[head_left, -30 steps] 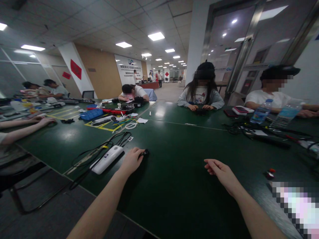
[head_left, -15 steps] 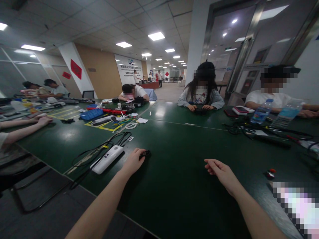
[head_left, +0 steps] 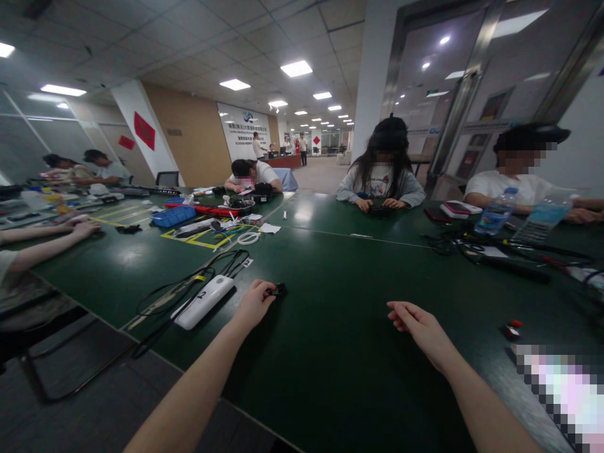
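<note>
Left of the middle, my left hand point(head_left: 255, 302) has its fingers closed on a small black object point(head_left: 278, 290) at the green table point(head_left: 330, 352). What the object is cannot be made out. My right hand point(head_left: 418, 324) is on the right, its fingers curled together above the table, with nothing visible in them. Just left of my left hand lies a white device marked 2 point(head_left: 205, 302), with black cables point(head_left: 189, 283) beside it. A small red and black item point(head_left: 512, 329) sits to the right of my right hand.
A blue basket point(head_left: 173, 217) and tangled wires stand at the back left. Bottles point(head_left: 495, 212), phones point(head_left: 460, 209) and black cables lie at the back right. A blurred bright screen point(head_left: 566, 390) is at the near right. Several people sit around the table.
My left hand has shifted very slightly, and the small black object has tilted a little with it. My right hand has stayed in place.
</note>
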`<state>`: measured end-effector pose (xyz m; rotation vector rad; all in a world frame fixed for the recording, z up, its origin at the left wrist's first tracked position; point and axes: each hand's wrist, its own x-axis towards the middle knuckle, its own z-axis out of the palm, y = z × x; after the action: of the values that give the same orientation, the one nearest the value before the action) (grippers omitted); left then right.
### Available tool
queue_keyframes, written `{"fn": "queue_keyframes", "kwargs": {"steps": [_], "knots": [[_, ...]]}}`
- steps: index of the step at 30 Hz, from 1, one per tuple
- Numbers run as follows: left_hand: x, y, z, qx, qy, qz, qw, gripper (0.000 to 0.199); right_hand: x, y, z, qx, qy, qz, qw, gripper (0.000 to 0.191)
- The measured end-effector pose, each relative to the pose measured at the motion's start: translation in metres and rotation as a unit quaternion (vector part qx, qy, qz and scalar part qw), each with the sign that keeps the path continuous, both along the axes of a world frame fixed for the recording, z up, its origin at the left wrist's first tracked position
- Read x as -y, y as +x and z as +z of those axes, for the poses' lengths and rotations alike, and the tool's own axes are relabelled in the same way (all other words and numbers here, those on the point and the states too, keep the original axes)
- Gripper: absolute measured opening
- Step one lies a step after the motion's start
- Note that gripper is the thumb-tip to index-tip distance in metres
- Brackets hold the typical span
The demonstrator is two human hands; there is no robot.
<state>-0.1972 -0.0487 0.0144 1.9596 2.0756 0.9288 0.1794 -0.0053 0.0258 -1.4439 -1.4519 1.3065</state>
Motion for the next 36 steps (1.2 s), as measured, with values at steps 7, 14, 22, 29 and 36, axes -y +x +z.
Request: {"fn": "queue_keyframes", "kwargs": {"steps": [7,14,22,29,36], "knots": [[-0.0004,-0.0028,0.0006,-0.028,-0.006,0.053,0.998,0.014,0.0005,0.0001,0.0009,0.006,-0.007,0.005,1.000,0.034],[-0.0033,-0.0089,0.0008,0.008,-0.020,0.061,0.998,0.010,-0.0010,0.0015,-0.0023,0.004,-0.002,0.003,1.000,0.035],[-0.0009,-0.0070,0.0012,-0.060,-0.022,0.052,0.997,0.011,0.0018,-0.0025,0.0027,0.005,0.002,0.000,1.000,0.033],[-0.0012,-0.0091,-0.0003,-0.170,0.046,0.029,0.984,0.007,0.0003,-0.0005,0.0007,0.007,0.000,0.004,1.000,0.033],[-0.0002,-0.0081,0.0049,-0.199,0.044,0.010,0.979,0.006,0.0007,-0.0004,0.0010,0.013,-0.004,0.008,1.000,0.034]]}}
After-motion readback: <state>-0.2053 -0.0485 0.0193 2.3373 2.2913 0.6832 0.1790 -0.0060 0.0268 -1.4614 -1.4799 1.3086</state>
